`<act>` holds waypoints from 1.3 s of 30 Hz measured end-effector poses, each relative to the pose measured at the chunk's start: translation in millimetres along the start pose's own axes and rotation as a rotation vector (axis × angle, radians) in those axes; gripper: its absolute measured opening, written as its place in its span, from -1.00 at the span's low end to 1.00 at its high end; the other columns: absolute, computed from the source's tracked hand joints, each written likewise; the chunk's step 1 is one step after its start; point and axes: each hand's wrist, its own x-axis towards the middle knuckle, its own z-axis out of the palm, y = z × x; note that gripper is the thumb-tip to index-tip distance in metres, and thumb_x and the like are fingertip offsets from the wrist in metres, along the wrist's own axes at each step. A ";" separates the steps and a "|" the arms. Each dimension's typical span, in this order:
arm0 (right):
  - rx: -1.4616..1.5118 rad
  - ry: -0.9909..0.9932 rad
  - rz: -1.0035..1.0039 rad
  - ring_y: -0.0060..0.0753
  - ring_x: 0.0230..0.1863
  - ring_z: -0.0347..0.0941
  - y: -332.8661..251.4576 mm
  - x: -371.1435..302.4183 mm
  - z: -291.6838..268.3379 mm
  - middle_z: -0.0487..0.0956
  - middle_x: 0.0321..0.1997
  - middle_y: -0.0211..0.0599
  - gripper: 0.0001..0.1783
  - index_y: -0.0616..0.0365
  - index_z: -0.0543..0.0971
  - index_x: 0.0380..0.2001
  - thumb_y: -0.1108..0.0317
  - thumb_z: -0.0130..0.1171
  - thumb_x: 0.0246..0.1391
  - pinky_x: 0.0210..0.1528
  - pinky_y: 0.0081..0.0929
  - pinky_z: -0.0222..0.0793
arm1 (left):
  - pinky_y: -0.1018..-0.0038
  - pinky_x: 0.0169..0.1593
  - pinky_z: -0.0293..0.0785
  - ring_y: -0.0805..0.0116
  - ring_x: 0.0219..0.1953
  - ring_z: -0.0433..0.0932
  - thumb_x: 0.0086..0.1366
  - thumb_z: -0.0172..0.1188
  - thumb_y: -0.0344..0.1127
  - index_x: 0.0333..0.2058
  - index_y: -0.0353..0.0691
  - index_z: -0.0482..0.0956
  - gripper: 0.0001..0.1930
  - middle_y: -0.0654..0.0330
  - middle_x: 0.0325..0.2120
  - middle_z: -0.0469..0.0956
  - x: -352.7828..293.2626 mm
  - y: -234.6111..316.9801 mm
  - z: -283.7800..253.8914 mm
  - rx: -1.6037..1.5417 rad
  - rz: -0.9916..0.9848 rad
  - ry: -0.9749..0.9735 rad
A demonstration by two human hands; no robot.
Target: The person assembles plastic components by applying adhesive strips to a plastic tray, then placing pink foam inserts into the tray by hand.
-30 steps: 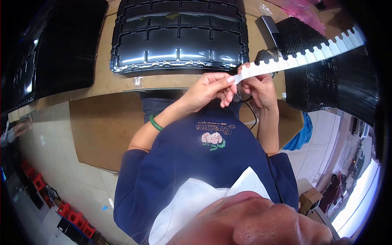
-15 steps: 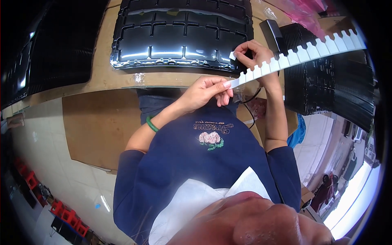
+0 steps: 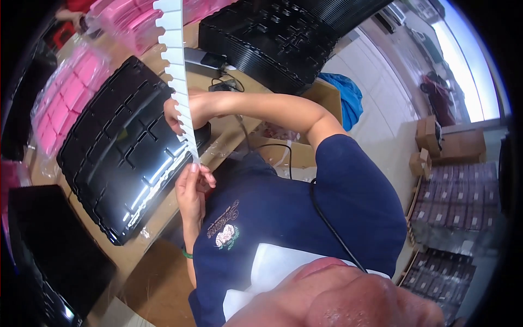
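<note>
My left hand (image 3: 192,188) pinches the lower end of a long white strip of notched stickers (image 3: 175,60), which rises past the top of the picture. Behind the strip, my right hand (image 3: 177,115) is bent down with its fingers curled at the near right part of a black molded plastic tray (image 3: 117,147). Its fingertips are partly hidden by the strip, so I cannot see what is between them. The tray lies on a cardboard-covered table (image 3: 226,133), its shiny near edge close to my left hand.
Pink trays in clear plastic (image 3: 68,101) lie beyond the tray. Stacked black trays (image 3: 267,43) stand at the far right, near a dark box-shaped object (image 3: 206,58) and a cable. More black trays (image 3: 52,245) are at the left. A blue bag (image 3: 348,95) hangs over a cardboard box (image 3: 326,99).
The view has swung to the right. My right hand, which held a small white sticker above the tray's corner, is now lower against the tray. My left hand still holds the strip.
</note>
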 end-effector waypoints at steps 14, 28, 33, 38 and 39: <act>0.183 -0.041 -0.169 -0.34 -0.45 0.58 42.7 14.6 15.5 0.64 -0.50 -0.21 -0.75 0.25 0.66 -0.52 0.25 0.23 -0.12 -0.35 -0.40 0.47 | 0.57 -0.26 0.44 0.49 -0.44 0.50 0.48 -0.04 -0.18 -0.27 -0.33 0.55 -0.68 0.21 -0.48 0.56 14.4 -5.2 -11.3 0.050 0.060 -0.121; 0.564 0.117 0.327 -0.73 -0.43 0.35 13.9 -73.8 -10.9 0.51 -0.46 -0.54 -0.83 0.26 0.59 -0.38 0.35 0.27 0.03 -0.38 -0.68 0.29 | 0.61 -0.27 0.43 0.53 -0.42 0.50 0.48 -0.04 -0.15 -0.28 -0.28 0.56 -0.68 0.23 -0.50 0.55 5.1 -5.0 -14.3 -0.030 0.076 -0.065; 0.359 0.054 0.895 -0.80 -0.47 0.38 21.4 -185.5 -6.8 0.53 -0.47 -0.52 -0.90 0.22 0.58 -0.34 0.53 0.19 0.01 -0.44 -0.72 0.30 | 0.61 -0.25 0.43 0.53 -0.42 0.50 0.48 -0.04 -0.15 -0.30 -0.27 0.57 -0.67 0.24 -0.50 0.55 4.5 -1.5 -13.2 -0.061 0.077 -0.086; 0.697 0.240 0.639 -0.69 -0.48 0.42 -16.8 -163.7 11.5 0.56 -0.38 -0.45 -0.74 0.26 0.61 -0.10 0.50 0.17 0.12 -0.45 -0.72 0.34 | 0.57 -0.23 0.45 0.51 -0.40 0.54 0.49 -0.05 -0.19 -0.31 -0.29 0.58 -0.67 0.23 -0.48 0.56 1.9 -3.4 -11.6 -0.015 0.080 -0.172; 0.934 0.230 0.655 -0.68 -0.48 0.43 -26.4 -144.0 14.2 0.57 -0.35 -0.40 -0.73 0.29 0.60 -0.08 0.47 0.19 0.13 -0.44 -0.71 0.36 | 0.57 -0.23 0.45 0.51 -0.40 0.54 0.49 -0.05 -0.19 -0.31 -0.29 0.58 -0.67 0.23 -0.48 0.56 -0.9 -3.3 -9.3 -0.016 0.076 -0.169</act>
